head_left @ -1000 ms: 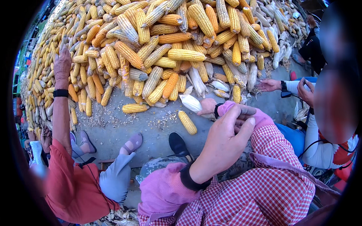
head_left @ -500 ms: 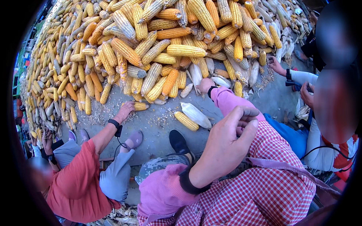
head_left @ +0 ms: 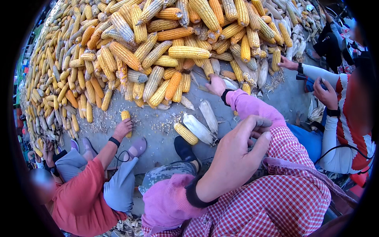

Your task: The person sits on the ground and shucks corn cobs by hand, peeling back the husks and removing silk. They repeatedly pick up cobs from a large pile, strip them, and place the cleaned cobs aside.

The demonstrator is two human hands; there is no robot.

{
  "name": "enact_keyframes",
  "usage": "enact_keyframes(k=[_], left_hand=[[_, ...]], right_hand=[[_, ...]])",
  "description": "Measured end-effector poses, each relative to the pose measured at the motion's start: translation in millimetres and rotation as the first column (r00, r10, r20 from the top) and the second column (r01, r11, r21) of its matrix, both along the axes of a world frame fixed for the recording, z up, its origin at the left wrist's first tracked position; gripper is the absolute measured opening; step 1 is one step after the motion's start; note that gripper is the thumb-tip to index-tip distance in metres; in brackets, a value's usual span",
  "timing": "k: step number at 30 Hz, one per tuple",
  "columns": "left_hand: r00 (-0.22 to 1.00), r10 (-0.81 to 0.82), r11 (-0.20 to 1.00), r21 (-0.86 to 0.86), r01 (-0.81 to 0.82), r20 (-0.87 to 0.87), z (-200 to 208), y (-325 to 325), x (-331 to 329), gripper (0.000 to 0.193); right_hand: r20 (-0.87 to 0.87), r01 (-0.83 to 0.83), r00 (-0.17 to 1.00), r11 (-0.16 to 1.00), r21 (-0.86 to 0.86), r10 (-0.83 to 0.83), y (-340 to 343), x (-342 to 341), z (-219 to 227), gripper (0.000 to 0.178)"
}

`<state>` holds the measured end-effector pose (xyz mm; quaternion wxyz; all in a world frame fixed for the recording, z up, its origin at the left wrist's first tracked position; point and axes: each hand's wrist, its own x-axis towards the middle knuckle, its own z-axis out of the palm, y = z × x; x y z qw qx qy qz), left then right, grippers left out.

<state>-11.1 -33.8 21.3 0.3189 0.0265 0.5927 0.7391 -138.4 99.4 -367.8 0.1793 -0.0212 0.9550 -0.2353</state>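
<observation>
Head view, left hand point(head_left: 237, 156) raised empty, right hand point(head_left: 216, 85) touching corn pile point(head_left: 158, 47)

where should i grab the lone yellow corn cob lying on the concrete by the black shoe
Grip the yellow cob around its middle, from above and its left side. It lies flat and diagonal on the concrete, with bare ground on the left. A pale husked cob crowds its right side, and the black shoe sits near its lower end.

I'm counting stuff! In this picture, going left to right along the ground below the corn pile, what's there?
Co-worker's hand on a small cob → yellow cob → two pale husk-wrapped cobs → white-sleeved person's near hand.
</observation>
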Motion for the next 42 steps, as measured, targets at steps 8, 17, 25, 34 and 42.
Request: enact_keyframes(k=[8, 17, 25, 34, 42], left_hand=[[1.000, -0.019, 1.000, -0.011, 0.019, 0.004, -2, 2, -6, 0.030], [1.000, 0.005, 1.000, -0.021, -0.006, -0.022, -2, -5, 2, 0.030], [0.999, 0.026, 0.999, -0.046, -0.028, -0.044, -1, 0, 14, 0.029], [0.985, 0.171, 0.985, 0.034, -0.170, -0.024, 0, -9, 16, 0.026], [0.786, 0.618, 0.777, 0.155, -0.610, -0.006, 19, -72, -24, 0.031]], right_hand=[[-0.021, 0.330, 0.942, 0.914, 0.236, -0.335, -10, -76, -62, 0.050], [-0.098, -0.013, 0.994, 0.953, 0.303, 0.045, -16, -20, -51, 0.050], [0.507, 0.226, 0.852, 0.965, -0.134, -0.129, -9, -5, -47, 0.050], [0.691, 0.476, 0.716, 0.654, -0.587, 0.098, 37, 42, 71, 0.041], [0.671, 0.094, 0.635, 0.825, -0.558, 0.382, 45, 111, 146, 0.042]])
